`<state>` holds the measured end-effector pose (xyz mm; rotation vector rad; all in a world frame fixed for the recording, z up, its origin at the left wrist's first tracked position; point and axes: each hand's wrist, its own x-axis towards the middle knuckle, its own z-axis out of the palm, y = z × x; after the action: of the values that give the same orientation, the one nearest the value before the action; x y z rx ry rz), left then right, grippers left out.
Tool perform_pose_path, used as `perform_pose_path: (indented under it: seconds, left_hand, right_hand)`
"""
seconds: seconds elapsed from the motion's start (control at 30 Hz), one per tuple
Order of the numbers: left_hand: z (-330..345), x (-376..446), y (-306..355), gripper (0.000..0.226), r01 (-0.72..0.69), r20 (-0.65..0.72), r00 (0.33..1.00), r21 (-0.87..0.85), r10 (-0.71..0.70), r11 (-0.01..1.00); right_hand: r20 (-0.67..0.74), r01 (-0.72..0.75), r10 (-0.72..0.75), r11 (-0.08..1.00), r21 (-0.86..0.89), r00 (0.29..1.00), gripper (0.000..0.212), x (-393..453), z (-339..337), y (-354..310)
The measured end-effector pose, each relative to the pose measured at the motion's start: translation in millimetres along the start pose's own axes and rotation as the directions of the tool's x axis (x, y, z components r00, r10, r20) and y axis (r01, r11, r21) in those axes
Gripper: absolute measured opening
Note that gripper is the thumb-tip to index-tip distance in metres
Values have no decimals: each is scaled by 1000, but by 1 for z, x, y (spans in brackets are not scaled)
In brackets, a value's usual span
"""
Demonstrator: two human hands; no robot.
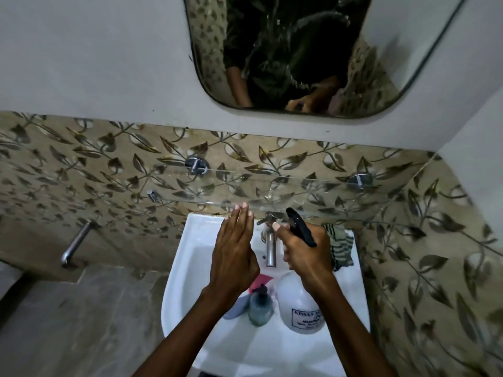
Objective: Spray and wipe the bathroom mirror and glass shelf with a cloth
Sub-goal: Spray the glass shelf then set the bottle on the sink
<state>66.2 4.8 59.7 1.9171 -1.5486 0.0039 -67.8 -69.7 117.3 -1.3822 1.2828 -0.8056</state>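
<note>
Left hand [234, 257] flat, right hand [304, 257] gripping spray bottle [299, 303] over sink [272, 349], below glass shelf [272, 191].

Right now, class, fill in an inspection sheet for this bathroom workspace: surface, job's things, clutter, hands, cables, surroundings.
Surface: white sink below a clear glass shelf; droplets on the shelf.
Job's things: mirror streaked wet; white spray bottle in the basin; striped cloth on the sink's back rim.
Clutter: pump dispenser and a pink item in the basin.
Hands: right hand grips the sprayer head; left hand flat, open, empty.
Cables: nothing seen.
Surroundings: leaf-patterned tiles, steel tap.
</note>
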Motion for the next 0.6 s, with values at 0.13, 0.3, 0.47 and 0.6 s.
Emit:
perform_pose_path:
  seconds: [0.13,0.3,0.47,0.6]
  left_hand:
    - [3,7,11,73,-77,42,996,-5,78,997]
    - [11,17,23,67,-211,87,973,-35,213,977]
    - [21,25,38,66,-290,108,948,-92,299,953]
    - [30,30,51,68,-347,165,919,-95,359,933]
  right_hand:
    - [-83,6,0,997,74,997,36,0,-16,6]
    - [-102,56,-48,995,83,994,26,-3,-36,5]
    - [-309,-80,114,990,119,944,37,-3,-52,17]
    - [-376,-79,125,988,134,918,20,-8,-71,19]
